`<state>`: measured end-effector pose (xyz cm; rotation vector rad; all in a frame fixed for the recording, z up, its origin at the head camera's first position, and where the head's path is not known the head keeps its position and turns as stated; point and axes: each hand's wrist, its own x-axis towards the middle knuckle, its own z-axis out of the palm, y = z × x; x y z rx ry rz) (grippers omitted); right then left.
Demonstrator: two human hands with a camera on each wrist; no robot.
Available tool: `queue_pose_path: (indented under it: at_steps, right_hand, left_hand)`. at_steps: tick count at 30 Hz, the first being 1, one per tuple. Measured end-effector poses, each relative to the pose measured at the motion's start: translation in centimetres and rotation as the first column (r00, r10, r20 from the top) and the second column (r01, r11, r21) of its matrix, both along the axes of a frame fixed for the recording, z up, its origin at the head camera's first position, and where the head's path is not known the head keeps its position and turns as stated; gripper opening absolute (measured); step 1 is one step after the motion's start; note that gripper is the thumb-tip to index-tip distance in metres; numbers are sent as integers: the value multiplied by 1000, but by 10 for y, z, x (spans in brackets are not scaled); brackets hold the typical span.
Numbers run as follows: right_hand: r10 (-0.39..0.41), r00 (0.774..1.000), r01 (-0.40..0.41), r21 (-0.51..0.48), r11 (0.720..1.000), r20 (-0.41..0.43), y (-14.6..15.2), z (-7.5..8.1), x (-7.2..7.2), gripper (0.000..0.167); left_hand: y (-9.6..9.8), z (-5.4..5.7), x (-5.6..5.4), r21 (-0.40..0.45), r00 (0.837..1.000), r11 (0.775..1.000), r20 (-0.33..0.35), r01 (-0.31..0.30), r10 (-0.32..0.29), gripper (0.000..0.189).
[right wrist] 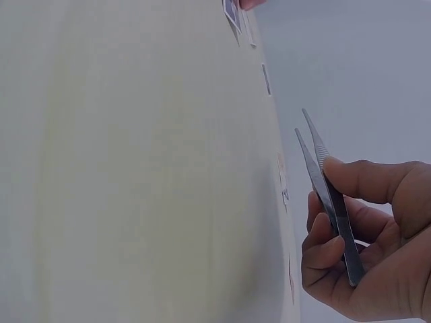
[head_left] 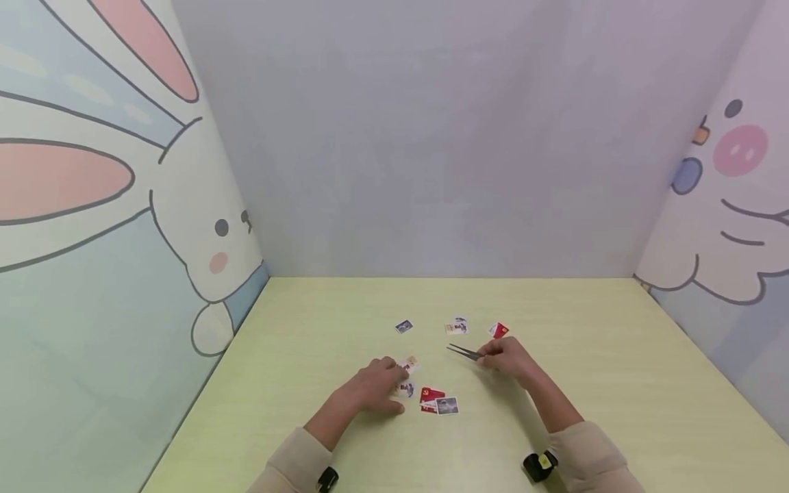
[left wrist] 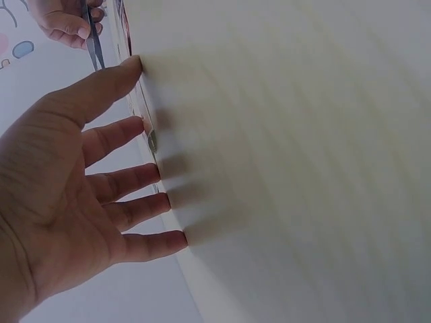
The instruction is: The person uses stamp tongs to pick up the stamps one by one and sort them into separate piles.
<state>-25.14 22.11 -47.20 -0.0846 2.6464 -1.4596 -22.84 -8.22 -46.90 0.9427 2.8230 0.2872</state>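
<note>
- My head view has the right hand [head_left: 508, 357] pinching metal tweezers [right wrist: 342, 225] between the thumb and curled fingers; the tool points towards 9 o'clock.
- On my right-wrist view the tweezers' two tips stand slightly apart, raised off the desk [head_left: 604, 363].
- The left hand [head_left: 374, 387] lies palm down with its fingers straight and spread wide, the tips reaching down to the desk; whether a fingertip presses on paper I cannot tell.
- At 2 o'clock from the left hand's middle I see a pale stamp [head_left: 411, 362], partly hidden by that hand.
- At 3 o'clock, between its index finger and thumb, lies a white stamp with a dark print [head_left: 407, 390], its far part also covered.
- Further out at 3 o'clock is a red stamp with a yellow emblem [head_left: 433, 393]; a grey picture stamp [head_left: 447, 406] overlaps it on its 4 o'clock side.
- Taking the tweezers' tips as my centre, a pale printed stamp [head_left: 457, 329] sits near, just past 12 o'clock, and a dark picture stamp [head_left: 404, 326] farther off at 10.
- Right beside the right hand, at its 12 o'clock, I have a red-and-white stamp [head_left: 500, 331].
- Each arm wears a beige sleeve; the right one [head_left: 588, 452] has a black wrist device [head_left: 537, 468] at its 8 o'clock edge.
</note>
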Motion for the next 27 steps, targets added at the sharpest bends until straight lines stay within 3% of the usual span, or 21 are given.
queue_pose_path:
  at_steps: [10,27]
  right_hand:
    - [41,999,-40,-14,999,7,-9,4,0,13]
    - [34,997,-34,6,999,75,-22,5,2,12]
  left_hand:
    - [-1,0,-1,12,1000,1000,11,6,-6,53]
    - [-2,-2,-2,23,999,1000,36,-10,9,53]
